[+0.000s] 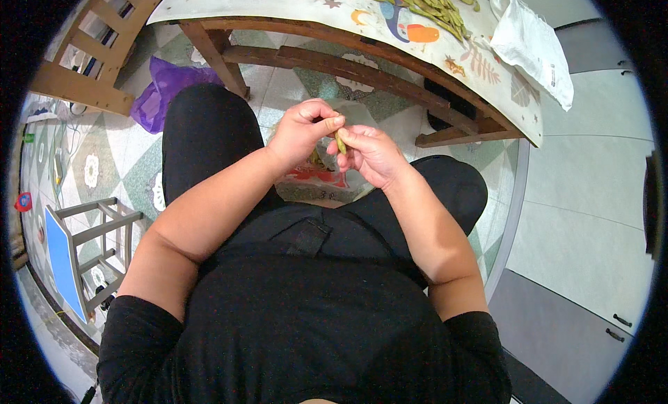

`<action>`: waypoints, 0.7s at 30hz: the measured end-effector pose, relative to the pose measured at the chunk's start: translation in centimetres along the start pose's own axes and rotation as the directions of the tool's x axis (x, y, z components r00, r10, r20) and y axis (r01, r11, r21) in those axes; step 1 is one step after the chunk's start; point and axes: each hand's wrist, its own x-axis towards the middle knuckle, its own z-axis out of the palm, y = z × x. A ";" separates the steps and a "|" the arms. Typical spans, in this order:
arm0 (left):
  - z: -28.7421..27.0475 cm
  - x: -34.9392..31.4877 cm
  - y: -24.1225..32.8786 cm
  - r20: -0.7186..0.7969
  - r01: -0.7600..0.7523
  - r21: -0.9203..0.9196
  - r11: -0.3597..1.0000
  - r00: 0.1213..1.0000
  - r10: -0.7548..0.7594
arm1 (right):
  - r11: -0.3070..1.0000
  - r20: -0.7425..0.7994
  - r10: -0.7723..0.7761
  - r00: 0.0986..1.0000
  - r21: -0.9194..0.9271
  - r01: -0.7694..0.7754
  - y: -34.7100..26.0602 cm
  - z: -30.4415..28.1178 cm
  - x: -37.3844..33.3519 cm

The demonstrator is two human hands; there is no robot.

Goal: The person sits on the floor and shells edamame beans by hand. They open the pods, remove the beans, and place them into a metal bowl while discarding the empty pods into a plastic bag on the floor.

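A green soybean pod (341, 142) sits between my two hands, above my lap. My right hand (376, 155) pinches it between thumb and fingers, so part of the pod is covered. The thumb and forefinger of my left hand (300, 131) are closed at the pod's upper end, against the right fingertips. Below the hands, between my knees, a clear plastic bag (360, 114) with red print stands low down; a few greenish-yellow bits show in it. More soybean pods (435, 7) lie heaped on the table ahead.
The wooden table (278, 16) has a patterned cloth, with a white plastic bag (532, 52) at its right. A purple bag (149, 101) lies on the tiled floor by its left leg. A blue-topped stool (62, 265) is at left, pale cabinets (577, 195) at right.
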 end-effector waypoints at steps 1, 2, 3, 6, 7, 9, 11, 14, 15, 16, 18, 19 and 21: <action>0.1 0.1 0.0 0.005 0.075 -0.098 0.992 0.997 -0.075 | 1.000 0.011 0.002 1.000 0.022 -0.002 0.0 0.0 0.1; 0.2 0.2 0.1 0.017 0.150 -0.195 0.969 0.989 -0.149 | 0.999 -0.002 -0.014 1.000 0.034 0.014 0.0 -0.1 0.2; 0.4 0.3 0.3 0.037 0.222 -0.290 0.931 0.974 -0.221 | 0.999 -0.015 -0.028 0.999 0.045 0.029 0.1 -0.3 0.4; 0.7 0.6 0.5 0.133 0.371 -0.619 0.692 0.918 -0.374 | 0.996 -0.065 -0.084 0.994 0.030 0.086 0.2 -0.8 1.0; 0.7 0.6 0.3 0.184 0.390 -0.649 0.654 0.914 -0.363 | 0.994 -0.081 -0.105 0.991 0.015 0.106 0.3 -0.8 1.1; 0.6 0.7 -0.3 0.281 0.429 -0.698 0.574 0.901 -0.331 | 0.985 -0.138 -0.151 0.979 -0.099 0.138 0.4 -0.7 1.3; 0.4 0.7 -1.1 0.361 0.445 -0.736 0.510 0.896 -0.260 | 0.955 -0.189 -0.218 0.957 -0.244 0.169 0.7 -0.6 1.5; 1.0 0.3 -2.1 0.323 0.456 -0.804 0.382 0.874 -0.364 | 0.848 -0.270 -0.365 0.891 -0.491 0.199 1.2 -0.4 1.9; 1.3 0.2 -2.0 0.285 0.448 -0.829 0.335 0.854 -0.436 | 0.804 -0.299 -0.421 0.856 -0.560 0.200 1.5 -0.1 1.9; 1.5 0.0 -1.8 0.289 0.449 -0.827 0.339 0.856 -0.429 | 0.754 -0.321 -0.478 0.818 -0.627 0.195 1.6 0.1 1.9; 1.7 -0.1 -1.2 0.296 0.450 -0.823 0.347 0.861 -0.414 | 0.406 -0.199 -0.666 0.719 -0.905 0.126 1.7 -0.4 2.3; 1.7 -0.1 -1.2 0.287 0.450 -0.812 0.373 0.863 -0.415 | 0.199 -0.104 -0.732 0.673 -0.978 0.064 1.6 -0.5 2.4; 1.5 -0.1 -1.3 0.268 0.447 -0.788 0.424 0.868 -0.417 | 0.120 -0.070 -0.713 0.698 -0.992 0.024 1.4 0.0 2.2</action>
